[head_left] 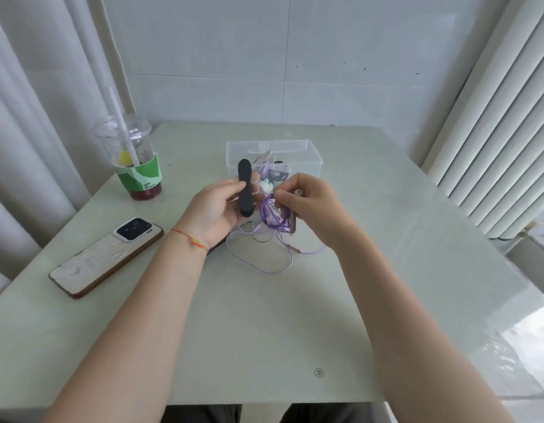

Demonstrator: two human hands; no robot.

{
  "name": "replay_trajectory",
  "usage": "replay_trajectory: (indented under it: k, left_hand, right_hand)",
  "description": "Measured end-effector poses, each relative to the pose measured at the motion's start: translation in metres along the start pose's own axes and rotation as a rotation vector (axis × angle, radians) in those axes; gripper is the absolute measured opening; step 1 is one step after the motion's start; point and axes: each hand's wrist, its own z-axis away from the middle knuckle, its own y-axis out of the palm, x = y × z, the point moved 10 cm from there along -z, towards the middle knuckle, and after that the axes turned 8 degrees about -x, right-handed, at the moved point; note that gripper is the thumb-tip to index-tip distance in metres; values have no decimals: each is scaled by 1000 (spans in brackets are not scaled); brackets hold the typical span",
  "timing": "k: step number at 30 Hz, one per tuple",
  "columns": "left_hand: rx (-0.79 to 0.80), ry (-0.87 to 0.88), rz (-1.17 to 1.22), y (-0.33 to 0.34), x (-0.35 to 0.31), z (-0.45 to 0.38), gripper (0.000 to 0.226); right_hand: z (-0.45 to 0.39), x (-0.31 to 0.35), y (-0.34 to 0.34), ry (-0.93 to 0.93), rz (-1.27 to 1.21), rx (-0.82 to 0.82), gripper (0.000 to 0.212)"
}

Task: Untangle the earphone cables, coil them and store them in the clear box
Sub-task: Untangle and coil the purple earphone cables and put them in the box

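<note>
- Step in hand, as I judge it: coiling. My right hand [307, 199] pinches a bunch of loops of the thin purple earphone cable [272, 213] between thumb and curled fingertips; a pale earbud tip pokes out above my knuckles.
- My left hand [217, 209] is curled round a flat black oblong piece [244, 187], held upright. What it is, I cannot tell.
- The rest of the purple cable trails loose on the pale green glossy table [264, 315] just below my hands, in open curves, with a small inline piece on it.
- The clear plastic rectangular box [275, 157] sits lidless just behind my hands. Dark and pale bits already lie inside; too blurred to name.
- Next move, I reckon: draw the slack up into the coil without snagging, then lower it into the box.
- Writing: the clear plastic cup with green sleeve and white straw [133, 160] carries small print, unreadable. Round mark near the table's front edge, illegible.
- Phone in a pale marbled case [105, 257] at left; no brand visible.
</note>
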Motion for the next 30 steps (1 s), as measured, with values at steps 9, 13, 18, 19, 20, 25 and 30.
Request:
replay_trajectory:
  k: [9, 13, 18, 19, 20, 25, 30]
  left_hand:
    - [-87, 113, -151, 2, 5, 4, 11]
    - [-192, 200, -220, 0, -1, 6, 22]
    - [-221, 382, -450, 2, -10, 5, 36]
    - [-201, 392, -460, 4, -9, 5, 28]
    - [-187, 388, -460, 5, -8, 5, 20]
    - [-81, 307, -539, 20, 2, 8, 12]
    - [75, 273, -547, 27, 12, 10, 22]
  right_hand:
    - [6, -1, 19, 72, -295, 172, 13]
    - [4, 0, 15, 59, -250, 147, 12]
    - [1, -3, 8, 70, -234, 80, 13]
    - [1, -4, 6, 72, -233, 70, 13]
    - [0, -6, 6, 76, -238, 64, 14]
    - [-2, -7, -3, 91, -284, 23, 17]
    - [0, -5, -1, 111, -346, 41, 15]
